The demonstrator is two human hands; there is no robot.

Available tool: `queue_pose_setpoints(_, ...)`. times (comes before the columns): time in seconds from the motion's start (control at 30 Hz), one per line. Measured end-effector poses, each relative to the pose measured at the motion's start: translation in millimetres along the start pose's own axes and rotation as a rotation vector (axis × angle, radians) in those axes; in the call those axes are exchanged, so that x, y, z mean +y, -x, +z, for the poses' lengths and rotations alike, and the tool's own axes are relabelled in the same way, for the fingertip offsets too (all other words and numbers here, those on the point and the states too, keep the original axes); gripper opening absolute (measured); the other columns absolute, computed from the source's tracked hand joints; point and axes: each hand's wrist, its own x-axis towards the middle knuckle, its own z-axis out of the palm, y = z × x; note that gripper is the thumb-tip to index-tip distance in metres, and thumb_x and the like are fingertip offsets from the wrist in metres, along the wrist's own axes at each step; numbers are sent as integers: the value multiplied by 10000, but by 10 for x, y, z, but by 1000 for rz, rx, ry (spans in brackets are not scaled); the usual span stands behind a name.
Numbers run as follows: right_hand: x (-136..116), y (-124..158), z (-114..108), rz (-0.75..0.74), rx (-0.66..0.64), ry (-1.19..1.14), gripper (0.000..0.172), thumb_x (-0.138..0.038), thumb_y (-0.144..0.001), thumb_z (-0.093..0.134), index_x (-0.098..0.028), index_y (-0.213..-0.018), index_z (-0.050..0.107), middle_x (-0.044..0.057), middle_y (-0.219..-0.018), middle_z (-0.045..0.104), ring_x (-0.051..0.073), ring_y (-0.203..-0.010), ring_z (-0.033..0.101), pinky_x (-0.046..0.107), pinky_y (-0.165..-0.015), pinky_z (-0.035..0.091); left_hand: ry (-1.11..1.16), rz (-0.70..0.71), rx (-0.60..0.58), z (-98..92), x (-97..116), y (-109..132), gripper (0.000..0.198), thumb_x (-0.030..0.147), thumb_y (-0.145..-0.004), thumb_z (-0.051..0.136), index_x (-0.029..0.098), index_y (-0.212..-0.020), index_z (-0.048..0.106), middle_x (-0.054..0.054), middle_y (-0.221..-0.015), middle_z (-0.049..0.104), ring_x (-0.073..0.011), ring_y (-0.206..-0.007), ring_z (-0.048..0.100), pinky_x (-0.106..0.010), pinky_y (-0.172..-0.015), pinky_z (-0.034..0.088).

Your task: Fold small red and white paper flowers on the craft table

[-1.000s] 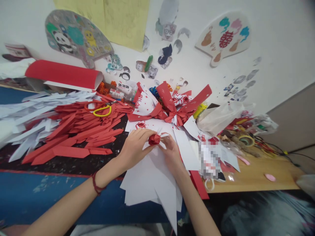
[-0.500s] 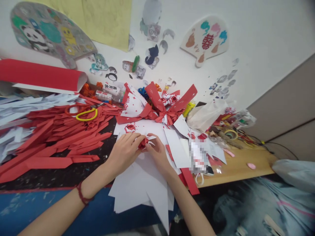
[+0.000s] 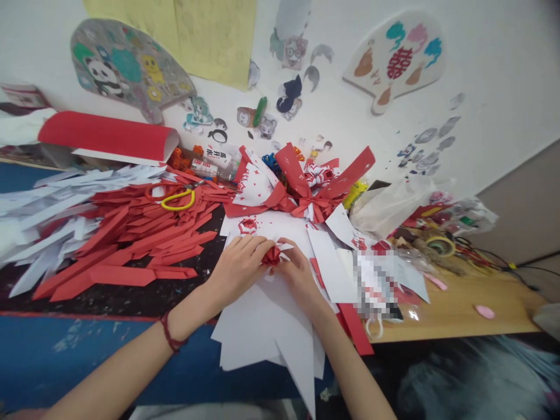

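My left hand [image 3: 238,265] and my right hand [image 3: 298,273] meet over a stack of white paper sheets [image 3: 271,326]. Between their fingertips both pinch a small crumpled piece of red paper [image 3: 271,255], which is partly hidden by the fingers. A red cord bracelet [image 3: 168,333] circles my left wrist. Just beyond the hands lies a small red paper cutting [image 3: 249,224] on white paper.
A heap of folded red paper strips [image 3: 144,233] with yellow-handled scissors [image 3: 177,201] lies to the left, white strips [image 3: 48,204] beyond it. Red and white paper bows [image 3: 306,186] stand behind. Plastic bags [image 3: 394,204], tape rolls [image 3: 440,246] and clutter fill the right; a red paper roll [image 3: 105,134] rests at back left.
Both hands stay together on the red paper piece and work it slightly. The head camera swung right and then back left; the table layout is the same.
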Motion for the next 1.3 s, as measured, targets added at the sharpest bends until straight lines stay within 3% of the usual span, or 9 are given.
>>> queue_pose_setpoints(0.17,64,-1,-18,14,25,33,401,-137,-727,558,-276,-1103,542,-46,-760,626,136,-641,586,271,-646,506,-34,61,-50,48,-9,23,289,157,-910,546,149,-1198,522,-107,-1098,639,-232,-944,574,-349,-797,424)
queue_pose_setpoints(0.4,69,-4,-13,6,40,44,291,-147,-732,534,-253,-1002,560,-35,-838,621,122,-672,558,241,-630,494,-76,137,-64,88,-3,37,300,130,-918,511,148,-1217,525,-105,-1092,636,-224,-929,581,-353,-790,419)
queue_pose_setpoints(0.63,58,1,-42,16,-2,9,355,-127,-741,579,-267,-1066,540,-44,-779,624,124,-632,585,270,-681,499,24,63,-54,39,-18,13,284,203,-907,579,162,-1185,540,-97,-1094,641,-236,-968,569,-360,-827,427)
queue_pose_setpoints(0.87,-24,15,-19,1,2,-12,317,-235,-805,619,-272,-1117,575,-6,-879,642,145,-740,603,280,-682,525,115,6,-35,-5,-49,-14,289,271,-911,607,171,-1175,545,-74,-1120,640,-221,-1004,571,-335,-832,424)
queue_pose_setpoints(1.07,-70,18,-18,-25,-87,-23,338,-314,-840,645,-267,-1171,590,39,-1072,640,152,-785,621,298,-695,521,266,-59,-15,-115,-158,-44,347,326,-907,621,205,-1222,542,-54,-1175,633,-199,-1042,555,-318,-875,418)
queue_pose_setpoints(1.3,-48,10,-39,-26,-90,-4,345,-267,-786,737,-253,-1107,612,18,-984,657,131,-727,617,288,-714,494,265,-75,3,-130,-184,-46,370,327,-890,644,216,-1231,556,-52,-1164,648,-208,-1034,552,-325,-866,415)
